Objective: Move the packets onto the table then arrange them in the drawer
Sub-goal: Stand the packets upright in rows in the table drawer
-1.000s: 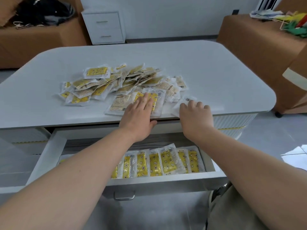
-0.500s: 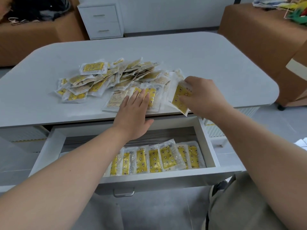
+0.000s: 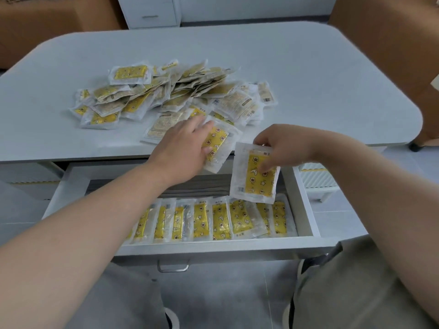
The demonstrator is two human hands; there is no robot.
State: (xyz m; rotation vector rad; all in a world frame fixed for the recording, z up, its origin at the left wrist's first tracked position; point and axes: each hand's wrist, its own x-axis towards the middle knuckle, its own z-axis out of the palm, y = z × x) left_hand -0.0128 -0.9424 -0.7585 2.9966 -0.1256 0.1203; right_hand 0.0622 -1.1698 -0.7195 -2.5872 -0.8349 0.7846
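A heap of clear packets with yellow printed inserts point(image 3: 171, 93) lies on the white table point(image 3: 308, 74). My right hand point(image 3: 282, 144) pinches one packet point(image 3: 255, 176) by its top edge, and it hangs upright over the right end of the open drawer point(image 3: 306, 200). My left hand point(image 3: 185, 146) grips another packet point(image 3: 217, 148) that juts over the table's front edge. A row of several packets point(image 3: 213, 220) stands side by side along the drawer's front.
The drawer's metal handle point(image 3: 173, 267) sticks out toward me, above my knees. A white cabinet point(image 3: 149, 10) stands behind the table. Brown furniture flanks the table at left point(image 3: 47, 22) and right point(image 3: 384, 39).
My right hand lifted a packet off the table and brought it down over the drawer. My left hand, which lay flat on the packets, now holds one at the table edge.
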